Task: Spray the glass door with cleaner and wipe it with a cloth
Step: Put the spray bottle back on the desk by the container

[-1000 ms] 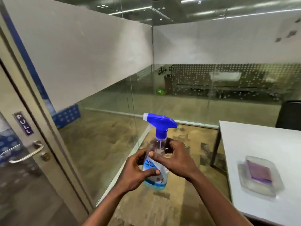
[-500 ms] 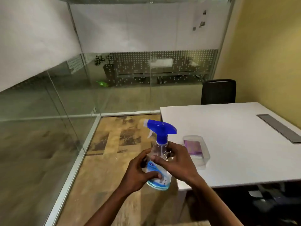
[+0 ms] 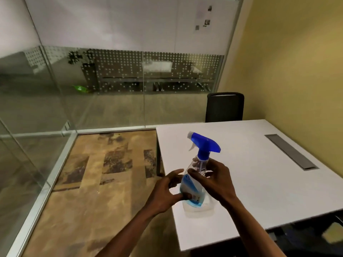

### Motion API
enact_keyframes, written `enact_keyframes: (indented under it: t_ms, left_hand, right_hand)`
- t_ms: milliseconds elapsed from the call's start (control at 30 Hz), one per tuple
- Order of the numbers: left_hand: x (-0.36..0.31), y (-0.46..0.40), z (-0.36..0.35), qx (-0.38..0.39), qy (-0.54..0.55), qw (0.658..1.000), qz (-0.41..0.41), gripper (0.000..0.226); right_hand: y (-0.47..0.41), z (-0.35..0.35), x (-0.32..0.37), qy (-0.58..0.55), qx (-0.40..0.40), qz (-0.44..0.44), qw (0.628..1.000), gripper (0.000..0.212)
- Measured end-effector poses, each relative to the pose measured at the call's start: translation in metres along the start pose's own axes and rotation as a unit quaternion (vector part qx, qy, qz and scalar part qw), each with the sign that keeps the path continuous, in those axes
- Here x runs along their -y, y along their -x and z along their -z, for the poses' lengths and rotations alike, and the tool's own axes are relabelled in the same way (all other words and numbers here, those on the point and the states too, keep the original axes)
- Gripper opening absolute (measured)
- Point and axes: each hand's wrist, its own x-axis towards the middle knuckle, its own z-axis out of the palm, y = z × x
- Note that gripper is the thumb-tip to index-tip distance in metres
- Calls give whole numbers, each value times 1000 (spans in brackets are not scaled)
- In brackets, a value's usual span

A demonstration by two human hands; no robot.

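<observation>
A clear spray bottle [image 3: 193,191] with a blue trigger head and a little blue liquid stands upright between both hands, over the near left corner of the white table [image 3: 259,173]. My right hand [image 3: 215,180] wraps the bottle's body from the right. My left hand [image 3: 165,191] holds it from the left, thumb on the label and fingers loosely spread. Below the bottle shows a blurred clear plastic shape [image 3: 200,209], perhaps a tray. No cloth can be seen. The glass door is out of view.
Glass partitions [image 3: 104,86] with frosted tops and dot patterns close off the left and far sides. A black chair [image 3: 224,106] stands behind the table by the yellow wall. A grey cable slot [image 3: 291,152] runs along the table's right part. Patterned floor [image 3: 96,173] lies to the left.
The view has swung right, from the door with its PULL handle to the table. Both hands carried the bottle over the table corner, and the tray with the purple cloth is now hidden.
</observation>
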Motion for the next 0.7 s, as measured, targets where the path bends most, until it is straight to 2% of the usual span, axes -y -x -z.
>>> enact_keyframes:
  t_ms: [233,500,700]
  left_hand:
    - [15,-73,-9,2,4,1000,12,81]
    - [29,-136,-30,-32,10,998,52,86]
    - [30,-185,-74,-52,12,995,85,89]
  right_hand:
    - [-62,-7,-36,-5,0,-8,1000,45]
    - [-131,1,-79,11,-2,-14,1000,41]
    - [-176,35,-119,30,7,-3,1000,40]
